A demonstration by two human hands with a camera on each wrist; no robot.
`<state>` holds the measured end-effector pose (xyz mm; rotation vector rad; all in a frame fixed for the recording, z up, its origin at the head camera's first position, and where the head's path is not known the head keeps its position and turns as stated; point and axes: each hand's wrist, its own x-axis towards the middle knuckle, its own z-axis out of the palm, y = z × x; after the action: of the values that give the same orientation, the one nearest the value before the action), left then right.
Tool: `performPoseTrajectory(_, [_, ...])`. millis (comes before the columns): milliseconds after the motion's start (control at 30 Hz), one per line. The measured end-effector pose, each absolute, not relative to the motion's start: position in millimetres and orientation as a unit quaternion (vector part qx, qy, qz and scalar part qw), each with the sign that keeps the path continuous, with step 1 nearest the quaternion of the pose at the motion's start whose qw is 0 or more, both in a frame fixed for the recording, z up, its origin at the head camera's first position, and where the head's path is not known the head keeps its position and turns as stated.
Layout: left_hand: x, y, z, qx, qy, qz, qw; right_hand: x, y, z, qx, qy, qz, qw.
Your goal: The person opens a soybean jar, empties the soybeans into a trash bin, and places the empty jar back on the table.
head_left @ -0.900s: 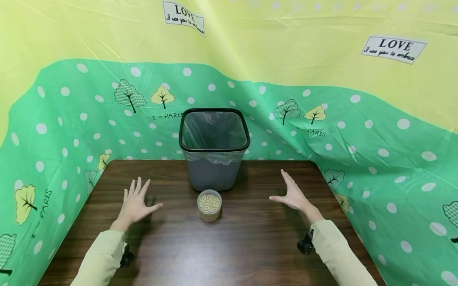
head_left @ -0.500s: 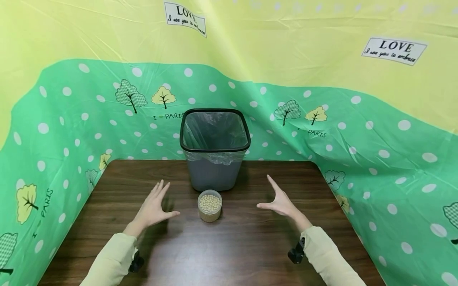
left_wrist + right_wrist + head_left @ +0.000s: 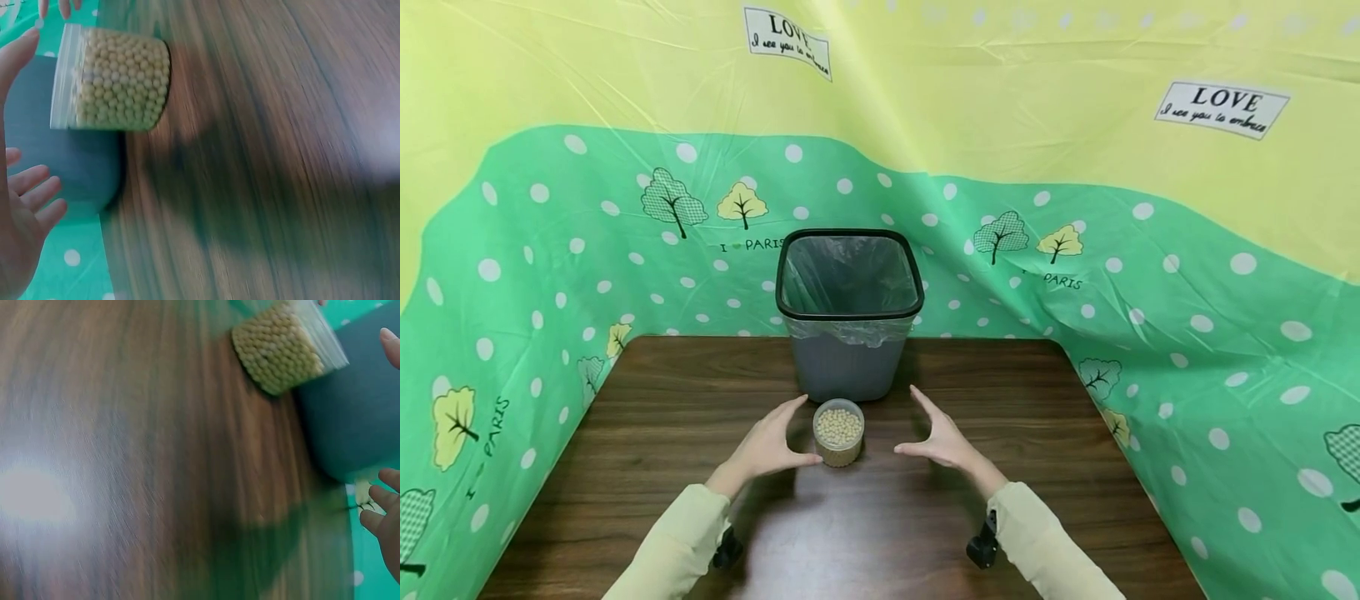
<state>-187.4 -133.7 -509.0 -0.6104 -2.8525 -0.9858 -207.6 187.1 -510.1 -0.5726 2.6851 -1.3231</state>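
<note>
A clear round tub (image 3: pixel 838 433) of pale round beans stands on the brown wooden table, just in front of a grey waste bin (image 3: pixel 850 367). Close on the tub's left is my left hand (image 3: pixel 767 442), its thumb and fingers spread in a wide curve beside the wall. On the other side my right hand (image 3: pixel 943 440) faces it with a gap between, thumb and fingers apart. In the left wrist view the beans (image 3: pixel 125 78) show through the tub's side. The right wrist view shows the tub (image 3: pixel 284 347) at the top and part of the right hand (image 3: pixel 387 519).
A clear plastic liner (image 3: pixel 872 332) hangs over the bin's black rim (image 3: pixel 850 317). Behind the table (image 3: pixel 880 525) and along its sides hangs a green and yellow printed cloth (image 3: pixel 1150 333). A small black wrist camera sits at each sleeve cuff.
Both hands have moved inward from the table's sides toward the tub, the left one ending nearer to it. The tub and the bin have stayed in place.
</note>
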Motion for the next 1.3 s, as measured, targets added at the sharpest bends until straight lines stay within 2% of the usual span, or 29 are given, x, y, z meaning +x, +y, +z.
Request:
performPoseTrajectory(267, [-198,-114,-515,-0.202,-0.929,-0.31,0.008,-207,159,-534,-0.213,0.876,-0.431,0.035])
performPoseTrajectory(667, [-212,-105,-521,-0.212,-0.927,-0.311,0.0,-211,124,-555,-0.189,0.854,-0.473,0.104])
performPoseTrajectory(867, [-216,-104,-522,-0.205,-0.915,-0.349,-0.01,-213,111,-561,-0.185,0.851,-0.478,0.115])
performPoseTrajectory(1300, [-213,-102,-521,-0.162,-0.886,-0.432,-0.053,-211,96,-567,-0.206,0.819,-0.529,0.083])
